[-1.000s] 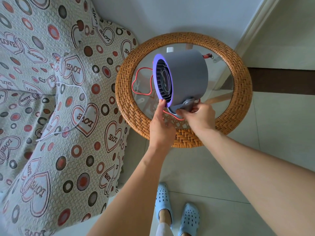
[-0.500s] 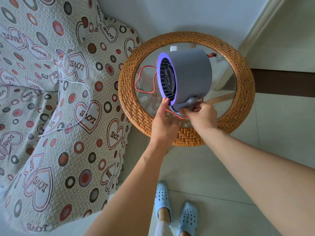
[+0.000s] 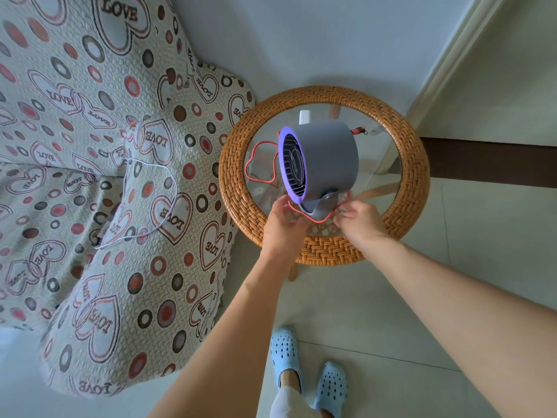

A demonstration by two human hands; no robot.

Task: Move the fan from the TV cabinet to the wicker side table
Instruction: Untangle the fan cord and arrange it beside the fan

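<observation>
Since a second ago: fan (image 3: pixel 322 164) lowered onto the glass; both hands slid from the housing down to its base; view pulled back slightly.

Fan now on the wicker side table (image 3: pixel 401 218), standing on the glass surface toward the near edge, purple-ringed grille facing the sofa (image 3: pixel 90 176). Stand foot appears seated on the glass, though contact partly hidden by fingers.

Left hand (image 3: pixel 281 229): fingers loosely curled, tips touching the lower rim of the grille ring and the front of the foot. Light steadying contact, not a full grip. Right hand (image 3: pixel 360 221): fingers pinched at the far side of the foot, close against the red cable (image 3: pixel 259 159). Cannot tell whether holding the cable, the foot, or both.

Red cable looped across the glass toward the sofa-side edge and running under the foot at the near edge. White cable (image 3: pixel 156 206) on the sofa, well apart, not involved.

Step in hand, by judgement: final placement, transfer essentially complete, position being trimmed.

Next move calls for: checking foot flat on glass, not perched on the red cable; then opening both hands and withdrawing straight back over the near rim without snagging the loop. Risk: fan tall on a small foot, tips if cable tugged.
</observation>
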